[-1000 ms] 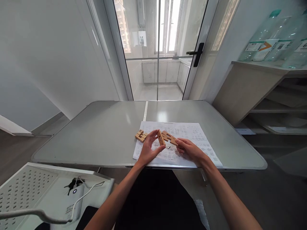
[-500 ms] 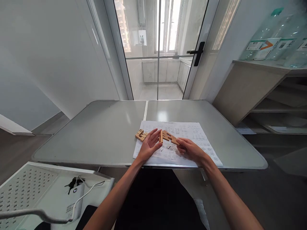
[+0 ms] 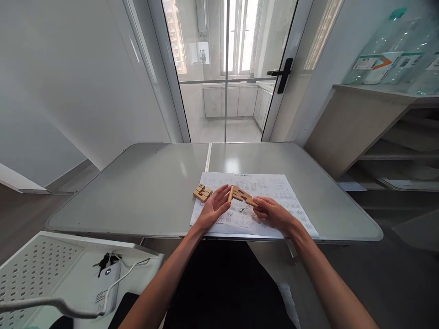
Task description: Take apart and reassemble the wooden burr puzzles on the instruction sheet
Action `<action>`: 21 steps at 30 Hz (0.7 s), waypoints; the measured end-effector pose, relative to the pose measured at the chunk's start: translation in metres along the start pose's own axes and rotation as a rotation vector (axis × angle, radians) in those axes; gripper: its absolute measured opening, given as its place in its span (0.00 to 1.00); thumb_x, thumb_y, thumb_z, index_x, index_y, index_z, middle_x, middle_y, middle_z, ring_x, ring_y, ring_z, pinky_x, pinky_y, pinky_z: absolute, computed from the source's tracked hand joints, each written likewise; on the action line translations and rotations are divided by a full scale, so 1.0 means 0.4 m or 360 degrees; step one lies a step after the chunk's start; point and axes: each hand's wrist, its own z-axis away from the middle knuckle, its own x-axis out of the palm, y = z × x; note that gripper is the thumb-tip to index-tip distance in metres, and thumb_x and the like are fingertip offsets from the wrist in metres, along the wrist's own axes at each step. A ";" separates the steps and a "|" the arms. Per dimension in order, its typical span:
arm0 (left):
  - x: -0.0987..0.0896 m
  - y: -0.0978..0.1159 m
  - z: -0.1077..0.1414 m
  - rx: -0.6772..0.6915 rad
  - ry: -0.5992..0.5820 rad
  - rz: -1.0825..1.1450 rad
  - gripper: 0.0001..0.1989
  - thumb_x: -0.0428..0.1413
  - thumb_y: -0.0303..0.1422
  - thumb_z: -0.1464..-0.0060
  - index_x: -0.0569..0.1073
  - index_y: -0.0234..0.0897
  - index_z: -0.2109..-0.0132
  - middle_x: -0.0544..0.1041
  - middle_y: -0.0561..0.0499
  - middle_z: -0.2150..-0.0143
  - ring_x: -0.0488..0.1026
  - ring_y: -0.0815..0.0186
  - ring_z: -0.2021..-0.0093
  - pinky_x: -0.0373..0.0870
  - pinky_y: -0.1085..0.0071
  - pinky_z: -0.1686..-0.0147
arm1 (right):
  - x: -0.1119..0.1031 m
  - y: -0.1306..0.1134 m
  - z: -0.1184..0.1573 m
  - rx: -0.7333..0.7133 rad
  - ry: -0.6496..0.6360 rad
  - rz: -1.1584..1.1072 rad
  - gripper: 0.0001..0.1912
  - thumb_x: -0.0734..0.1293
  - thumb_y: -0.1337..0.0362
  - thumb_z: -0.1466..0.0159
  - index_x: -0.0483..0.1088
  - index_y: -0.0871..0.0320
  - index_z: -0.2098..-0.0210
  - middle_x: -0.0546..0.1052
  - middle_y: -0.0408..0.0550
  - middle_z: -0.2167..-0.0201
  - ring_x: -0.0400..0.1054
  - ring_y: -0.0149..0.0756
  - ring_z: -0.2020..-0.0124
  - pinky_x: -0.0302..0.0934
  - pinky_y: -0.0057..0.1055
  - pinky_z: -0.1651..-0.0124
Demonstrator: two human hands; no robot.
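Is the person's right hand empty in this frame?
No, the right hand grips one end of a slotted wooden piece above the printed sheet.

One head-worn view, looking forward and down, near the hands [image 3: 213,211] and table [image 3: 154,192], glass door [image 3: 214,103] beyond
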 end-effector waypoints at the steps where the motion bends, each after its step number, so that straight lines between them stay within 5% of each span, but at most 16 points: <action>1: 0.001 0.000 0.000 -0.0006 0.0001 -0.0013 0.33 0.65 0.43 0.40 0.67 0.43 0.32 0.62 0.41 0.26 0.60 0.47 0.27 0.57 0.44 0.27 | -0.002 0.000 -0.001 -0.0001 0.0003 0.0013 0.26 0.74 0.44 0.38 0.60 0.55 0.72 0.55 0.35 0.76 0.46 0.26 0.78 0.49 0.28 0.74; 12: 0.009 0.016 0.002 -0.0077 -0.0055 -0.0064 0.31 0.64 0.44 0.39 0.69 0.45 0.32 0.65 0.45 0.27 0.62 0.45 0.28 0.59 0.46 0.28 | -0.003 0.021 -0.019 -0.0052 0.0209 -0.0010 0.25 0.73 0.43 0.37 0.61 0.55 0.71 0.56 0.34 0.79 0.51 0.26 0.80 0.49 0.28 0.75; 21: 0.011 0.004 0.000 -0.0104 -0.0051 -0.0060 0.34 0.67 0.41 0.42 0.67 0.46 0.31 0.68 0.42 0.30 0.63 0.45 0.29 0.63 0.45 0.31 | 0.001 0.018 -0.022 -0.0070 0.0199 -0.0015 0.25 0.74 0.42 0.39 0.68 0.57 0.69 0.68 0.41 0.76 0.62 0.29 0.77 0.59 0.30 0.73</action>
